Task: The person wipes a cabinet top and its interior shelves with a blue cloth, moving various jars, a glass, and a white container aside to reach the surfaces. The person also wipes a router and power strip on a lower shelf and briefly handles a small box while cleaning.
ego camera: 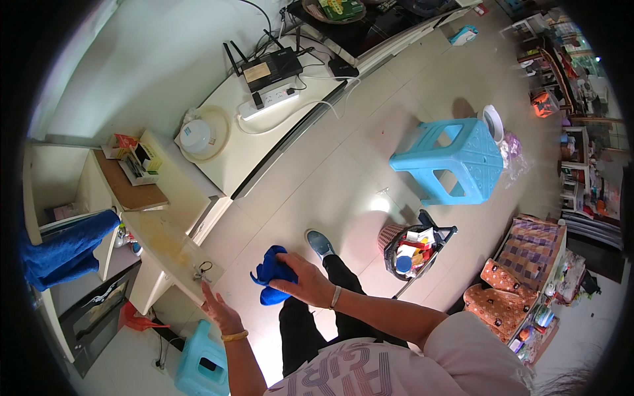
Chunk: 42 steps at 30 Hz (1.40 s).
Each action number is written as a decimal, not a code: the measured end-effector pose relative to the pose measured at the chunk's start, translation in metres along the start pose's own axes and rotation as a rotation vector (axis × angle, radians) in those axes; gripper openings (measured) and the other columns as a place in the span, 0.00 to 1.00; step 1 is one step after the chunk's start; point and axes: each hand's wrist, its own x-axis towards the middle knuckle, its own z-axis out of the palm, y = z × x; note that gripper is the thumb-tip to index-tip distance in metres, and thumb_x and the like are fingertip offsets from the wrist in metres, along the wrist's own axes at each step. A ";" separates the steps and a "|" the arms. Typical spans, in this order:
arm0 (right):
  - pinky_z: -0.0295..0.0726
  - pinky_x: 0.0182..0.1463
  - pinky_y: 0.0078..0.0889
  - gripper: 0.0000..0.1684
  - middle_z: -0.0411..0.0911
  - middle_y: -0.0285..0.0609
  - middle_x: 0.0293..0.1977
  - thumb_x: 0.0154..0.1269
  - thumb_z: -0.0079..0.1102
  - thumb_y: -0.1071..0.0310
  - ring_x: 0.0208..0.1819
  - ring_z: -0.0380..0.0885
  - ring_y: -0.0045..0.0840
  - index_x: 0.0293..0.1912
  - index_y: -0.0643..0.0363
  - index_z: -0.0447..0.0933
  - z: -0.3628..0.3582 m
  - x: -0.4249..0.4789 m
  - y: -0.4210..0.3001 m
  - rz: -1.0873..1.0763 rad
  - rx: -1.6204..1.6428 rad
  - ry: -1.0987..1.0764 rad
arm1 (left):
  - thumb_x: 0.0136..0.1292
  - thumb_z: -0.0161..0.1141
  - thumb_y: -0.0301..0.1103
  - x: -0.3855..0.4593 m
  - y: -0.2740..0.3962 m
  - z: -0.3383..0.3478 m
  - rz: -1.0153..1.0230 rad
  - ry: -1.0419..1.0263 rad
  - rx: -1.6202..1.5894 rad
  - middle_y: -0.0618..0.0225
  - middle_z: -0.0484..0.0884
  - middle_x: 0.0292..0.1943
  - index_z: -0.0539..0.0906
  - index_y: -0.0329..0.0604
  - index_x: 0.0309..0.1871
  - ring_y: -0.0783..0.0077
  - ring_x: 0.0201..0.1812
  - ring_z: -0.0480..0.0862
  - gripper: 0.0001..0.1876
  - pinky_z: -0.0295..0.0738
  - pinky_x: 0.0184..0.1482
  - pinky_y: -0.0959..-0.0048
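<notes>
My right hand [309,283] grips a crumpled blue cloth [273,272] in front of my legs, above the tiled floor. Fingers extended, my left hand [222,311] is at the edge of an off-white cabinet panel [166,240] with yellowish stains; whether it touches the edge is hard to tell. Just above those fingertips, a small metal item with a dark ring [202,270] sits at the panel's end. A second blue cloth [74,250] is draped over the cabinet at the far left.
A low white cabinet top [218,168] holds a router [272,68], a power strip [268,103] and a white bowl [195,136]. On the floor stand a blue plastic stool [458,163], a filled waste basket [394,237] and another blue stool [198,364]. Small boxes [138,166] occupy a brown shelf.
</notes>
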 end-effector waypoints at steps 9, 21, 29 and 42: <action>0.75 0.54 0.41 0.26 0.74 0.57 0.48 0.67 0.60 0.58 0.50 0.76 0.48 0.56 0.68 0.69 0.007 -0.013 0.007 -0.046 0.091 -0.065 | 0.72 0.48 0.47 -0.104 0.004 0.040 -0.583 -0.789 -0.358 0.61 0.70 0.64 0.63 0.46 0.70 0.64 0.64 0.72 0.27 0.66 0.66 0.58; 0.69 0.63 0.45 0.27 0.77 0.51 0.51 0.60 0.63 0.52 0.55 0.72 0.43 0.53 0.58 0.77 -0.362 0.044 0.243 0.289 -1.144 0.051 | 0.62 0.54 0.22 -0.102 -0.027 0.000 -0.473 -0.274 0.070 0.60 0.83 0.45 0.75 0.37 0.56 0.64 0.45 0.86 0.18 0.83 0.48 0.68; 0.70 0.63 0.48 0.29 0.75 0.43 0.53 0.63 0.57 0.42 0.59 0.71 0.37 0.53 0.54 0.76 -0.570 0.117 0.244 0.685 -1.679 -0.022 | 0.54 0.60 0.20 -0.167 -0.064 0.068 -0.492 -0.095 0.449 0.67 0.81 0.41 0.78 0.37 0.52 0.73 0.41 0.81 0.19 0.78 0.48 0.73; 0.69 0.63 0.48 0.38 0.80 0.42 0.52 0.56 0.57 0.30 0.56 0.77 0.34 0.51 0.53 0.80 -0.603 0.129 0.283 0.903 -1.720 -0.490 | 0.53 0.65 0.22 -0.190 -0.051 0.092 -0.489 -0.186 0.554 0.67 0.81 0.42 0.78 0.37 0.53 0.74 0.42 0.80 0.22 0.77 0.47 0.75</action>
